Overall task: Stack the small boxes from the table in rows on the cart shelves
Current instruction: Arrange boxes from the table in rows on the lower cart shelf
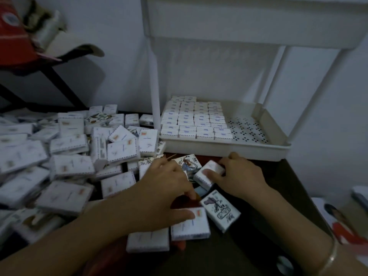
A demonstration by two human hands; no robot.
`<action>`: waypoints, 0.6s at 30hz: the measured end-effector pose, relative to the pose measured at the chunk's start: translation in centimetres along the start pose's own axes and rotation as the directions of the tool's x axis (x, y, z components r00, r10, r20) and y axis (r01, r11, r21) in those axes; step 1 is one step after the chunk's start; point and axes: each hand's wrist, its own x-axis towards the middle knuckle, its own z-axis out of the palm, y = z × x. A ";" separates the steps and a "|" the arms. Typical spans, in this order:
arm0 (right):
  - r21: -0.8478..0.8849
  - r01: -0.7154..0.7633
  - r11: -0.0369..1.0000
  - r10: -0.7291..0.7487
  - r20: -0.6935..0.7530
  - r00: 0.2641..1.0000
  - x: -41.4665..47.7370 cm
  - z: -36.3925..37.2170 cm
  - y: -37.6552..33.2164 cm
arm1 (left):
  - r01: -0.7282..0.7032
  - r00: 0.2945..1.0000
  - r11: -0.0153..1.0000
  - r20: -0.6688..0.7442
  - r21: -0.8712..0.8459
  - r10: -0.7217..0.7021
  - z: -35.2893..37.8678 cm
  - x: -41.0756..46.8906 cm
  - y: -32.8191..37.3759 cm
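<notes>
A big heap of small white boxes (69,152) covers the dark table on the left. The white cart's lower shelf (258,150) holds neat rows of boxes (195,122) on its left part; its right part shows the bare perforated floor. My left hand (165,194) lies over loose boxes in front of the shelf, thumb pressing on a white box (191,226). My right hand (239,174) grips another small white box (207,175) just below the shelf's front rim. A box with a dark drawing (221,210) lies between the hands.
The cart's upper shelf (249,22) hangs over the lower one, with white posts (155,86) at the corners. A red cap and clutter (18,36) sit on a dark stand at the top left. Papers (342,224) lie at the right, beyond the table's edge.
</notes>
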 end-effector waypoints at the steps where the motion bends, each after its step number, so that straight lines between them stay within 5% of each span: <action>1: 0.078 -0.009 0.997 0.007 0.017 1.000 0.0 0.0 0.1 | 0.013 0.999 1.000 0.032 0.020 -0.014 0.4 -0.2 0.3; 8: 0.669 -0.135 0.731 0.102 0.088 0.991 -0.8 -0.9 0.8 | 0.066 0.991 0.996 0.111 0.063 -0.073 1.9 -0.1 1.2; 14: 0.611 -0.016 0.791 0.031 -0.015 0.999 -1.9 -2.1 1.6 | 0.071 0.987 0.997 0.142 -0.006 -0.070 1.8 0.6 1.3; 18: 0.790 -0.048 0.611 0.062 0.013 0.998 -1.8 -2.9 2.5 | 0.144 0.988 0.970 0.075 -0.194 -0.131 1.0 1.1 0.7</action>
